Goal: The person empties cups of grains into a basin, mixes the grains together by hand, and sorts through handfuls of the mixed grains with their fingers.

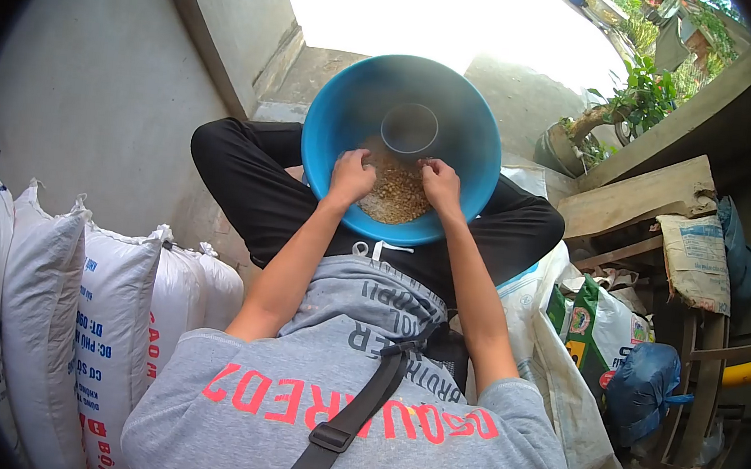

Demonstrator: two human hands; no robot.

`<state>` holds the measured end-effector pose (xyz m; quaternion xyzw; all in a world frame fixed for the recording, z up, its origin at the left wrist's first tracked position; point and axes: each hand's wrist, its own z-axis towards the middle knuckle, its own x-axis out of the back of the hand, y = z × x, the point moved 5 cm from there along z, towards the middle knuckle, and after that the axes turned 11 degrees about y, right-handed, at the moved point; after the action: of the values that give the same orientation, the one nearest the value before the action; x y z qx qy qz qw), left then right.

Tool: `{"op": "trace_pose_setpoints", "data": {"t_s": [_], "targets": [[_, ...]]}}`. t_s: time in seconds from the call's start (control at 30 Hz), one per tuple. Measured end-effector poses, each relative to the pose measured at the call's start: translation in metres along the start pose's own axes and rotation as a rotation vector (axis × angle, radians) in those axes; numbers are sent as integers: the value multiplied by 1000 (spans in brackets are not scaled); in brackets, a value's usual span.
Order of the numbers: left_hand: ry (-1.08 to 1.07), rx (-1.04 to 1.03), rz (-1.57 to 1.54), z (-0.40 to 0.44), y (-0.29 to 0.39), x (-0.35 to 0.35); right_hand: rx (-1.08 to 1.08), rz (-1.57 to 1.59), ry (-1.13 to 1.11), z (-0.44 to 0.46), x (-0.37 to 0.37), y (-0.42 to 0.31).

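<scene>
2 hands are working inside a wide blue basin (479, 141), which is sitting upright between my crossed legs (250, 177). Loose, grain-like pieces (397, 199) are lying in its near half, just beside a small round bowl (409, 133). My left hand (354, 178) is reaching in with its fingers curled at the pieces' left edge; my right hand (441, 187) is bending its fingers inward near the bowl. Whether either grip is pinching anything, I cannot tell.

The pieces are looking dry and light, likely sliding past loose fingers, so a cupped palm or closely gathered fingertips would suit them. The basin is appearing smooth and slightly flexible, best taken by opposite sides of its rim.
</scene>
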<state>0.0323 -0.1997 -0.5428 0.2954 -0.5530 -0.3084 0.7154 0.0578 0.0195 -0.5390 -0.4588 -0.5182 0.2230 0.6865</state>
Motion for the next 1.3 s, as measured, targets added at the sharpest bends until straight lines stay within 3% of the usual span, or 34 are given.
{"op": "trace_pose_setpoints", "data": {"t_s": [0.03,0.17,0.37,0.4,0.43,0.57,0.83,0.9,0.97,1.03,1.13,1.23,1.3], "targets": [[-35,12,98,-2,0,-3,76,-149,74,-3,5,-3],[-191,12,381,-11,5,-15,156,-529,-22,-10,-15,8],[-489,154,239,-17,-6,-53,-85,-300,-367,-12,-25,8],[-412,137,218,-21,0,-56,-112,-234,-397,-20,-21,-1],[-452,131,168,-24,1,-60,-104,-110,-396,-9,-41,25],[-457,196,-13,-20,-8,-63,-222,140,-399,-32,-36,3],[-25,51,-199,0,-1,-33,-237,597,-311,-2,-43,13],[167,-66,-98,-1,1,-21,-18,297,-65,2,-28,16],[186,-52,-16,-2,8,-11,297,67,169,-4,-17,8],[227,-39,69,-4,5,-14,260,-135,131,-11,-13,2],[-41,-71,246,-14,7,-26,140,-342,31,-13,-21,10],[-231,-26,292,-14,8,-40,74,-369,-87,-13,-29,16],[-332,23,242,-18,5,-44,33,-216,-235,-8,-34,22]]}}
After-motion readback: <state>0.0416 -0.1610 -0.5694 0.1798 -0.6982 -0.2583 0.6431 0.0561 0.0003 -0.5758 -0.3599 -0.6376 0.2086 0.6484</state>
